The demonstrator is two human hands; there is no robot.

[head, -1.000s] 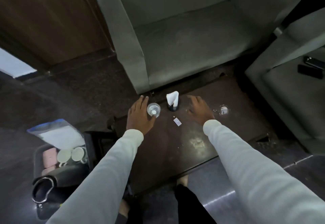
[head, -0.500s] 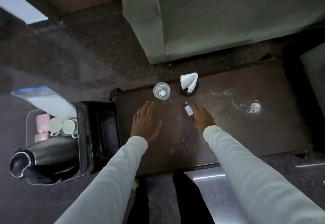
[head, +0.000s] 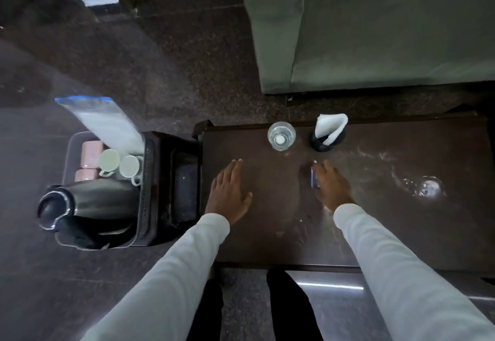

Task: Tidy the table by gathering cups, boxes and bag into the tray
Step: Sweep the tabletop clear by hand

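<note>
While our right hand (head: 330, 186) pinches the small packet (head: 314, 178) off the counter (head: 401, 233), our left hand (head: 230, 192) rests flat, fingers released. We should lift it clear of the glass (head: 281, 136), then carry it left to the tray (head: 70, 148), already holding cups (head: 119, 162), boxes (head: 92, 153) and bag (head: 107, 121).

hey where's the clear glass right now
In the head view, the clear glass stands at the far edge of the dark table, just left of the black napkin holder, beyond the left hand.
</note>
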